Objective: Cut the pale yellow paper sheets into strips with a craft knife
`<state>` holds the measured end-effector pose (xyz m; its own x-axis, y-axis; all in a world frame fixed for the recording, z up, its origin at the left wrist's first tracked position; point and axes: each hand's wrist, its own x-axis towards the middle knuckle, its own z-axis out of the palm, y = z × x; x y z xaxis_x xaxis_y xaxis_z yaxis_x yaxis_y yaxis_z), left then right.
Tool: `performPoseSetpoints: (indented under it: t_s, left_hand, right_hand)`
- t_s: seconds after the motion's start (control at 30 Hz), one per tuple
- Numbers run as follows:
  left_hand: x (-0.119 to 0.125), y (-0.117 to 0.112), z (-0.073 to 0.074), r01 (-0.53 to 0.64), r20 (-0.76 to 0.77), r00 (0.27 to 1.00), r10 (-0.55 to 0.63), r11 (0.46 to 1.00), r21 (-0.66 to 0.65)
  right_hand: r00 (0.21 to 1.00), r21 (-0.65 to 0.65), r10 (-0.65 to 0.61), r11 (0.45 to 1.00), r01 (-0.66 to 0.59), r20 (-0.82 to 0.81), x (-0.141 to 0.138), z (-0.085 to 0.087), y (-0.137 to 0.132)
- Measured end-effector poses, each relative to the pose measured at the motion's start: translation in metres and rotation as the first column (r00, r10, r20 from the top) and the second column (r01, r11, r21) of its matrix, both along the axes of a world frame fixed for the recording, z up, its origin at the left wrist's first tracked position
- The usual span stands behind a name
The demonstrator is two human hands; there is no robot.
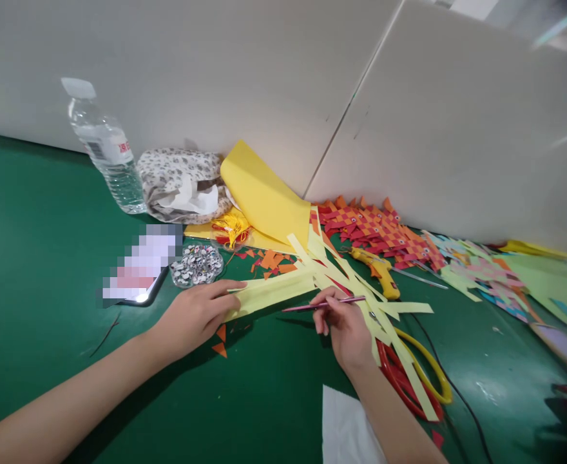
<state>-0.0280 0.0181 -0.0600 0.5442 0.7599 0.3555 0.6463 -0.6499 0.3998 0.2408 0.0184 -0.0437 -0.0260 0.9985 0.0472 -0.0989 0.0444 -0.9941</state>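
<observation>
My left hand (199,319) grips the near left end of a pale yellow paper strip (274,293), its fingers closed over the paper. The strip stretches right toward a loose heap of narrow pale yellow strips (361,283). Between the fingers of my right hand (344,325) lies a slim pink pen-like tool (299,308), its thin tip pointing left just below the paper. Under the heap, beside my right wrist, are scissors with red and yellow handles (438,370), partly covered by strips. Orange paper scraps (271,261) lie behind the held strip.
A water bottle (107,151), patterned cloth pouch (182,171) and folded yellow sheet (264,193) stand along the grey partition. Nearer are a phone (143,264), a dish of googly eyes (196,264) and a yellow glue gun (380,270). Red-orange woven paper fish (375,225) pile behind.
</observation>
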Motion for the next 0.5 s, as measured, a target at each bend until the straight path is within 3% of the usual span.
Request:
performPoseSetpoints:
  t_s: [0.1,0.3,0.5]
  left_hand:
    - [-0.001,0.001,-0.003,0.029,0.016,0.999,-0.029,0.999,0.017]
    - [0.001,0.003,-0.007,0.014,0.070,0.997,-0.017,0.999,0.037]
    - [0.002,0.003,-0.007,-0.010,0.102,0.995,0.009,1.000,0.003]
  right_hand:
    - [0.997,0.055,-0.037,0.998,0.041,-0.066,0.001,0.002,-0.001]
    - [0.996,-0.037,-0.018,0.999,0.021,0.086,0.001,-0.006,0.003]
    - [0.990,-0.042,-0.030,0.998,0.036,0.134,-0.001,-0.007,0.004]
